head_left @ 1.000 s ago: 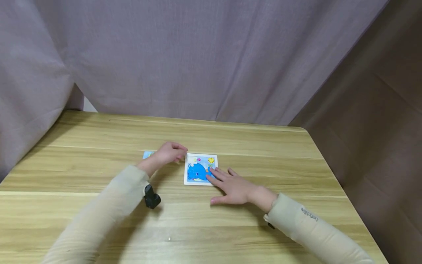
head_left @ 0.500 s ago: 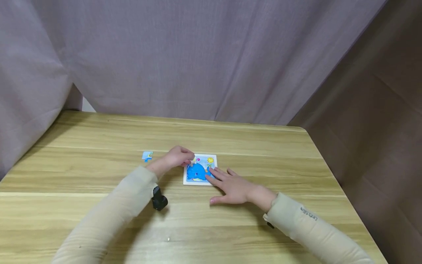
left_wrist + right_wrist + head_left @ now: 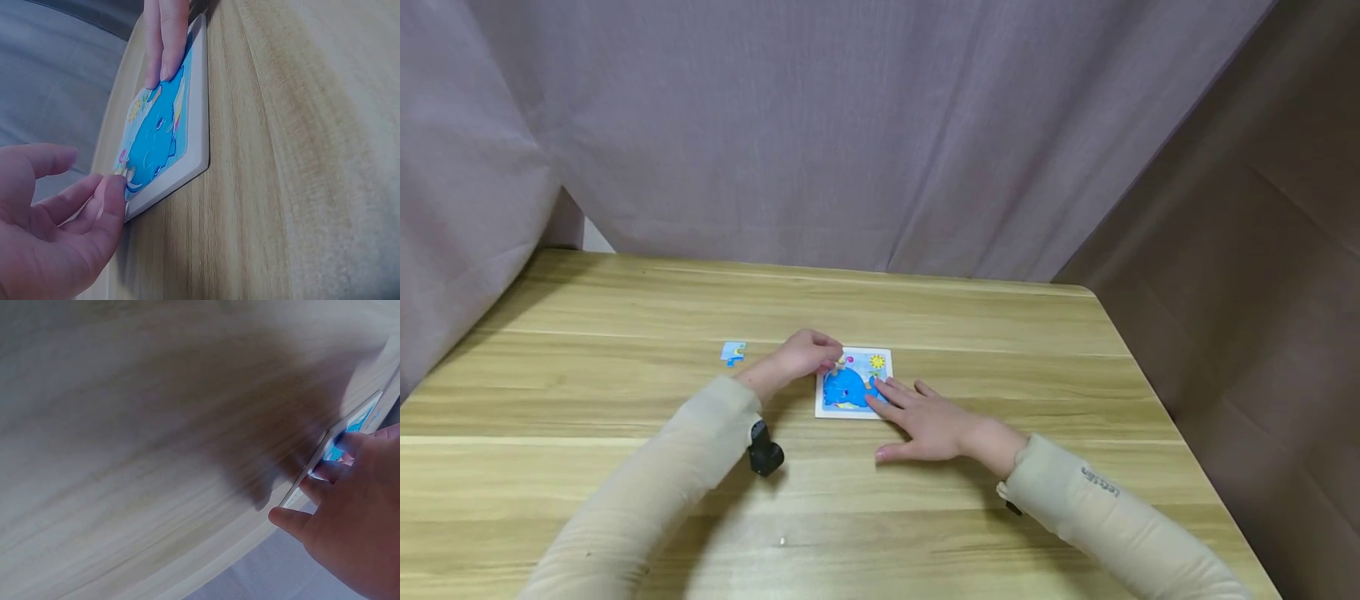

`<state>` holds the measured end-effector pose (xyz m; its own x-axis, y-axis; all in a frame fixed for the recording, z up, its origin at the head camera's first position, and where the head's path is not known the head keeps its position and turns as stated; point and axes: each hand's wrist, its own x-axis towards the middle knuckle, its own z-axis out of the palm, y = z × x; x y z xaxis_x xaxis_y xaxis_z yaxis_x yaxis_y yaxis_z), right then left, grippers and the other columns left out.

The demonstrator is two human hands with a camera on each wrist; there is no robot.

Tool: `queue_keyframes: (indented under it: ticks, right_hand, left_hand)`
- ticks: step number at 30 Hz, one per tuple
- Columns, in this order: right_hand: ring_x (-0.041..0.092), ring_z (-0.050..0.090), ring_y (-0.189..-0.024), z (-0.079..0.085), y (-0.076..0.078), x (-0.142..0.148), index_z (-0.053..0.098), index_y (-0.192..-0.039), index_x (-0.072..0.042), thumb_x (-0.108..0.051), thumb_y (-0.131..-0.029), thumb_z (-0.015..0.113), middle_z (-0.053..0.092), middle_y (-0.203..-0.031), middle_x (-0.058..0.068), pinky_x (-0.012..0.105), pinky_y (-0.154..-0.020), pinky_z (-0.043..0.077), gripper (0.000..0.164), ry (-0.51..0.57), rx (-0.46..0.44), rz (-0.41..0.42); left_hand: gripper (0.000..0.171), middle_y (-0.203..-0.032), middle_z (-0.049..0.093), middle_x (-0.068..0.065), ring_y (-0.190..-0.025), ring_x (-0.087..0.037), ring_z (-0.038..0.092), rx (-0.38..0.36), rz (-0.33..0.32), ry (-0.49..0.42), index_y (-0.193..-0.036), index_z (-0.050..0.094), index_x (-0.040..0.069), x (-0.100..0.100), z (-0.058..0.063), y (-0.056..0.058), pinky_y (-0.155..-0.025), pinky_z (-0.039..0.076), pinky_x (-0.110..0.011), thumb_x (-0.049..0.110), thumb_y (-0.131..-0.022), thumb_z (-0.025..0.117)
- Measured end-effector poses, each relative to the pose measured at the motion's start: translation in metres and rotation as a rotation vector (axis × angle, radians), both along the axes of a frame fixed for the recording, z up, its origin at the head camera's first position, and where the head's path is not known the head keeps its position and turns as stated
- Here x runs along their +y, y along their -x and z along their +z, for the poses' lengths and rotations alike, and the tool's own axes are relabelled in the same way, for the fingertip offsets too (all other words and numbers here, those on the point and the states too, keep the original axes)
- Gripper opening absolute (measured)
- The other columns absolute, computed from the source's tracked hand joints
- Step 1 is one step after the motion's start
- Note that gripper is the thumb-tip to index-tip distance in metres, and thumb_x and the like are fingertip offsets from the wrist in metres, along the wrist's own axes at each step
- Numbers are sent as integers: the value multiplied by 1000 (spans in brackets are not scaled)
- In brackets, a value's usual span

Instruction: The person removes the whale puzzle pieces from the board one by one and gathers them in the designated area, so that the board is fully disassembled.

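Note:
A square whale puzzle point(image 3: 847, 392) in a white frame lies flat on the wooden table. Over its upper left corner is my left hand point(image 3: 807, 353), thumb and fingers bent together in a pinch at a puzzle piece there; the fingers hide most of that piece. In the left wrist view the thumb point(image 3: 111, 203) reaches the puzzle's corner, right beside the whale's head. My right hand point(image 3: 930, 425) lies spread, fingertips resting on the puzzle's right side near the whale's tail. A loose light blue puzzle piece point(image 3: 733, 352) sits on the table left of the puzzle.
The wooden table point(image 3: 1000, 342) ends at a grey curtain point(image 3: 790, 125) behind and a darker one on the right. A tiny pale speck point(image 3: 782, 542) lies near the front. A black wrist camera point(image 3: 765, 450) hangs under the left sleeve.
My left hand has moved right, from beside the frame to over the puzzle's upper left corner, uncovering the loose piece. My right hand has stayed in place.

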<state>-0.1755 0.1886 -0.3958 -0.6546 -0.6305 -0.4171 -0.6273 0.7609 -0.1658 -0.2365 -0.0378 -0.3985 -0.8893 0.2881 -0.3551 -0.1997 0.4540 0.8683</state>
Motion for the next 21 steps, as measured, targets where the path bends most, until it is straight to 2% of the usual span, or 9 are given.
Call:
queue_keyframes:
  ticks: [5,10,14,18,21]
  right_hand:
    - [19,4,-146,0,1,-1,12,-151,-25,-70,-85,40,0,-159,-1,52,-117,7,84,1,0,5]
    - [20,4,-146,1,1,-2,12,-151,-25,-70,-85,40,1,-159,0,53,-117,8,84,1,2,15]
    - [20,4,-146,2,3,-2,12,-151,-25,-69,-86,41,2,-159,0,54,-116,8,83,8,-14,12]
    - [24,12,-145,5,7,-3,23,-149,-22,-64,-87,46,13,-158,3,53,-116,14,78,51,-22,-3]
    - [28,22,-142,7,11,-5,33,-146,-17,-59,-88,50,26,-154,7,52,-114,20,73,99,7,-11]
  left_hand:
    - [37,-112,63,-21,-88,-16,60,30,-3,12,-124,55,-6,2,-2,2,-80,54,-26,15,-94,52]
    - [34,-106,64,-15,-81,-14,58,65,-23,70,-122,58,-2,6,-6,4,-74,52,-22,17,-93,54]
    - [30,-102,64,-13,-78,-14,56,94,-10,101,-117,61,-1,8,-7,4,-69,50,-20,15,-92,56]
    - [27,-97,64,-12,-75,-14,55,116,3,104,-112,62,-1,11,-8,5,-65,47,-19,12,-89,57]
    - [27,-96,63,-12,-76,-14,55,118,4,105,-111,62,-1,12,-8,5,-66,47,-20,11,-88,56]
